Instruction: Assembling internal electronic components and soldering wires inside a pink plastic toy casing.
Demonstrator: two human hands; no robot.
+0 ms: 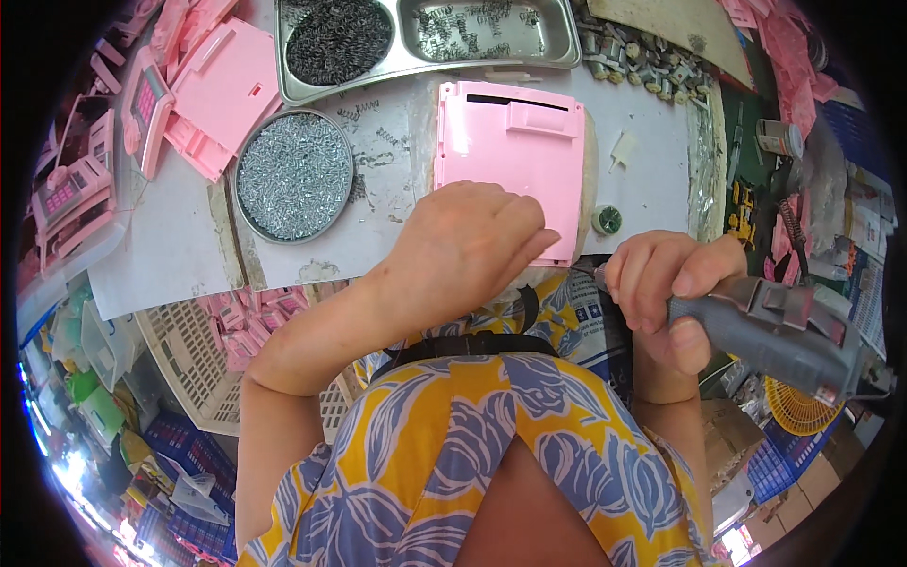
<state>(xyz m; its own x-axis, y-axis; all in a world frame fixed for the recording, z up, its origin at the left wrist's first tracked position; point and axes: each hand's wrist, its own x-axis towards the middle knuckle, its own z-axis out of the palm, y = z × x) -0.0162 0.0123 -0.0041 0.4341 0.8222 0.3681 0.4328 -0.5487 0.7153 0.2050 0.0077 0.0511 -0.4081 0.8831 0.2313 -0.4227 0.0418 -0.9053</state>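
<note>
A pink plastic housing panel [501, 142] with a dark slot along its far edge lies on the table in front of me. My left hand [477, 231] is over its near left part, fingers curled and pressed together. The back of that hand hides the fingertips, so I cannot make out what they hold. To the right of the panel, my right hand [671, 283] wraps round a grey electric screwdriver [784, 331]. Its tip end points left towards the panel's near right corner.
A round tin of small silver screws [295, 175] stands left of the panel. Beyond lies a metal tray [402, 71] with dark springs. Small metal parts [652, 66] lie at the far right, a small green-topped round piece [607, 219] nearer. Pink housings [227, 85] are stacked left.
</note>
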